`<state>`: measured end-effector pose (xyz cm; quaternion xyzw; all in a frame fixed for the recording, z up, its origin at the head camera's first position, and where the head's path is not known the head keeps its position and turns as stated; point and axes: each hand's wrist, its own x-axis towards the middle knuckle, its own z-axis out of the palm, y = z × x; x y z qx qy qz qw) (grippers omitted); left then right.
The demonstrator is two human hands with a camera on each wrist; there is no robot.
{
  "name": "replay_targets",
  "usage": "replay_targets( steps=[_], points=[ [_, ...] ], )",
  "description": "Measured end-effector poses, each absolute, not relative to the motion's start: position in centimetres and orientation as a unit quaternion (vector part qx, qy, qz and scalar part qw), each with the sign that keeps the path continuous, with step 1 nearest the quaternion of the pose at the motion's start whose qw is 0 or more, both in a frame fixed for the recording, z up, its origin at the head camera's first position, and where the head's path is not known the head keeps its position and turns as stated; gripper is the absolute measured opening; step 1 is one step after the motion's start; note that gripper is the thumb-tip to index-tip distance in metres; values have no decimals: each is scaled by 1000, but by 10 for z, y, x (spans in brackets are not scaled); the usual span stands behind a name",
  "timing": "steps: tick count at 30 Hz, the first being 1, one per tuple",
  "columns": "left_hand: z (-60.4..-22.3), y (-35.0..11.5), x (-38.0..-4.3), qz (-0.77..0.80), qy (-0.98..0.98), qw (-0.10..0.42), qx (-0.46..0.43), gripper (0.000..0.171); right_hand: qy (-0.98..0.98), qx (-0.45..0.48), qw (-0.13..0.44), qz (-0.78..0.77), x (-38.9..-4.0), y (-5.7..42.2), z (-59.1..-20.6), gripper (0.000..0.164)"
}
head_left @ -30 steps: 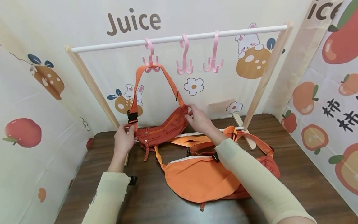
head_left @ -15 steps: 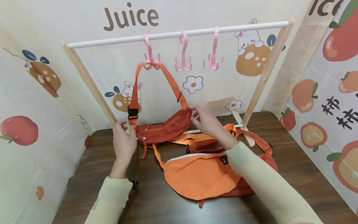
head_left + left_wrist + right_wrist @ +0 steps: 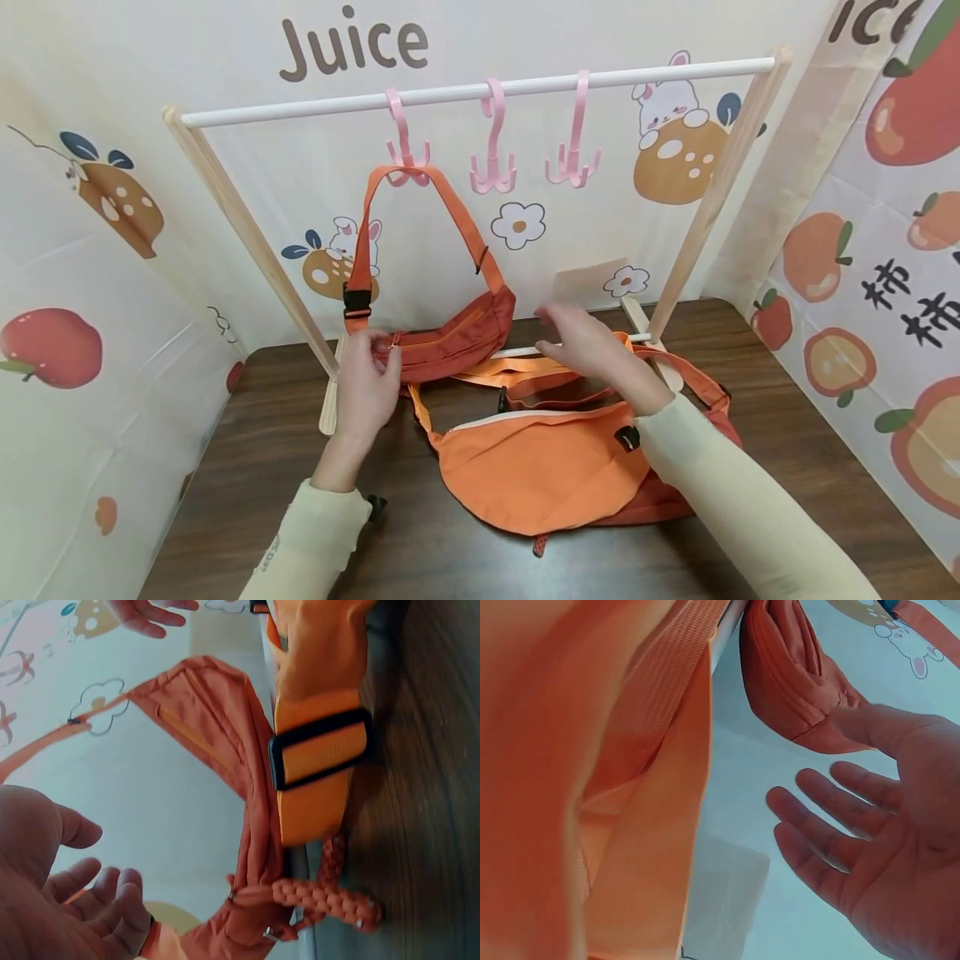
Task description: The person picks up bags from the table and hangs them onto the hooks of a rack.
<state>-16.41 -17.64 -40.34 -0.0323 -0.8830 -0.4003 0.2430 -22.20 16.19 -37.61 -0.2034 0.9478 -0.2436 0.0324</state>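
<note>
Both hands (image 3: 367, 383) (image 3: 588, 346) hover empty-fingered, apparently clear of the hanging red bag (image 3: 450, 337).

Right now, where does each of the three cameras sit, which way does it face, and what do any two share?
Head: looks forward and down at the rack, table and both sleeved arms.
Left wrist: looks past the open left hand at the hanging red bag.
Right wrist: looks past the open right hand at the same bag's end.
Shared: all three show the red bag; head and left wrist also show the orange bag.
</note>
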Motion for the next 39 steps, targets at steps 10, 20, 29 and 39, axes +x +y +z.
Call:
replay_targets(
  steps=[10,20,29,39],
  points=[
    [-409,-157,-160,-383,-905,169,-79,32,956,-220,76,-179,-217,172,-390,59],
    [-417,-139,-158,-352,-921,106,-128,33,961,-228,80,-131,-216,176,-407,54],
    [-426,-126,-159,-315,-939,30,-135,29,967,-219,88,-92,-225,174,-420,43],
    [-434,-120,-163,-303,-941,-29,-150,34,968,-217,91,-92,-230,173,-429,39]
  ],
)
